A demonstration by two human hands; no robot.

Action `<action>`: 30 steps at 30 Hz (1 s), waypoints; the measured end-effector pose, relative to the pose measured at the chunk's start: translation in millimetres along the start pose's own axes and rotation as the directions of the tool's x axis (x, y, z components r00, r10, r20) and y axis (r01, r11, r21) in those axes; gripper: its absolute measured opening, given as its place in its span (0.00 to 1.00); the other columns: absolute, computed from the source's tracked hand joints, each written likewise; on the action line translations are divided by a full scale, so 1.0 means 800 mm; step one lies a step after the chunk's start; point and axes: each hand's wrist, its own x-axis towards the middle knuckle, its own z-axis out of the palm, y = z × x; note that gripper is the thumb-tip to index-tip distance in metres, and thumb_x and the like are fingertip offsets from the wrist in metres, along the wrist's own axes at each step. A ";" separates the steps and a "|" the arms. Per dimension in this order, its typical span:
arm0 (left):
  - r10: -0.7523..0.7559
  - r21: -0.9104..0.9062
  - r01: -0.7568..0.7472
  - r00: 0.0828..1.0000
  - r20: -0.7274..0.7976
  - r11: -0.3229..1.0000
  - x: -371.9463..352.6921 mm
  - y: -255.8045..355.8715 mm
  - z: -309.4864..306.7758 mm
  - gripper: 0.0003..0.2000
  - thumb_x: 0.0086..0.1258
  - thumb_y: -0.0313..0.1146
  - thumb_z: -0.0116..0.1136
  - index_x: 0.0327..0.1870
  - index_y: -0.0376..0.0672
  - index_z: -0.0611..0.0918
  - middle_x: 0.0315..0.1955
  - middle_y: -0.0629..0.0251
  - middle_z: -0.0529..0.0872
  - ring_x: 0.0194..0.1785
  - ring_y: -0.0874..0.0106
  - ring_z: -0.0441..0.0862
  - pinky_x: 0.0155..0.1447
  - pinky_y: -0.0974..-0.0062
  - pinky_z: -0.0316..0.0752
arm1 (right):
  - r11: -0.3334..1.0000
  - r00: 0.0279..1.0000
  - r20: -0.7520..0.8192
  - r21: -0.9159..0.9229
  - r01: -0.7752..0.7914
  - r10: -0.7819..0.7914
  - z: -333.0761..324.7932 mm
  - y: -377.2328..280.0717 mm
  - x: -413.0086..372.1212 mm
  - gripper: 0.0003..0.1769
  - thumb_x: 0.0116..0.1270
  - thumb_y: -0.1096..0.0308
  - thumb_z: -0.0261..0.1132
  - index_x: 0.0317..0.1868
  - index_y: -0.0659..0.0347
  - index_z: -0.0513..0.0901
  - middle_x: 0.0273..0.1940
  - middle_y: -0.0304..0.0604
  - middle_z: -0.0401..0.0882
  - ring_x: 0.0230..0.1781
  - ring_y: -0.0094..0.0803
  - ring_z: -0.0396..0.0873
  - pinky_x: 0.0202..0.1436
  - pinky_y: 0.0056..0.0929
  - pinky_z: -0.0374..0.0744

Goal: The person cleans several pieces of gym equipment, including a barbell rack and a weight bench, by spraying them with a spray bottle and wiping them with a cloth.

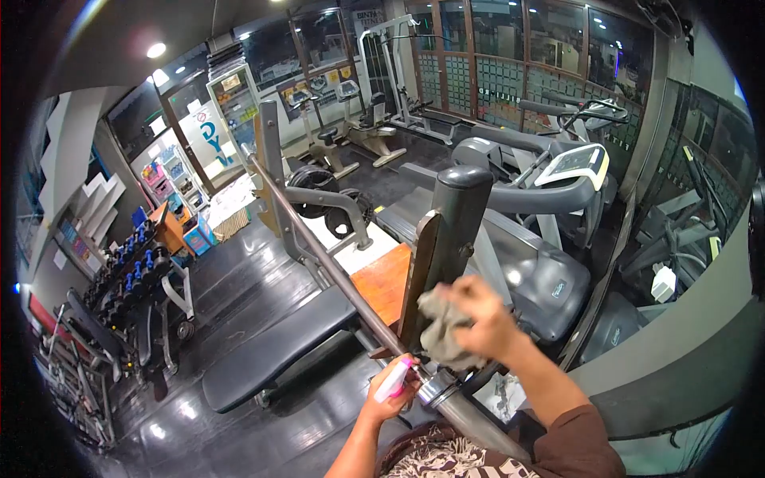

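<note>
My right hand (488,325) grips a crumpled grey cloth (445,328), held beside the dark upright post (450,231) of a bench press rack. Lower down, my left hand (388,396) is closed around a spray bottle with a white and pink head (394,379); the bottle's lower part is hidden. A steel barbell (339,275) runs from the far upright down past my left hand. Its collar (434,388) and thick sleeve (478,426) lie close to my body. The black padded bench (279,342) stretches off to the left beneath the bar.
A treadmill (526,271) with a console (570,164) stands beyond the rack at right. Weight plates (315,187) hang behind the bar. Exercise bikes (358,131) are at the back. A dumbbell rack (139,275) lines the left side, and a wooden board (382,283) lies under the rack.
</note>
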 end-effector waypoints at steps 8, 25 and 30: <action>0.006 -0.130 -0.009 1.000 -0.021 0.991 0.001 -0.014 0.003 0.24 0.67 0.22 0.67 0.66 0.40 0.77 0.54 0.65 0.86 0.46 0.77 0.83 0.54 0.76 0.79 | 0.970 0.910 -0.413 -0.233 -0.067 -0.036 -0.021 -0.017 0.115 0.35 0.51 0.73 0.73 0.63 0.65 0.78 0.50 0.52 0.72 0.49 0.52 0.76 0.56 0.45 0.78; -0.010 -0.017 0.010 0.999 0.033 1.000 -0.001 -0.001 -0.005 0.25 0.67 0.20 0.65 0.67 0.41 0.77 0.50 0.66 0.85 0.47 0.76 0.82 0.55 0.76 0.78 | 0.983 0.906 -0.416 -0.183 0.008 -0.084 -0.062 -0.034 0.068 0.35 0.49 0.77 0.71 0.63 0.58 0.82 0.51 0.47 0.71 0.48 0.43 0.76 0.53 0.37 0.77; 0.030 -0.051 -0.030 1.000 -0.003 0.998 -0.001 -0.003 0.001 0.25 0.68 0.21 0.65 0.67 0.41 0.77 0.47 0.66 0.85 0.46 0.77 0.82 0.55 0.76 0.78 | 0.951 0.904 -0.422 -0.303 -0.070 -0.068 -0.054 -0.015 0.137 0.32 0.57 0.78 0.73 0.65 0.56 0.81 0.56 0.48 0.69 0.57 0.46 0.71 0.64 0.41 0.71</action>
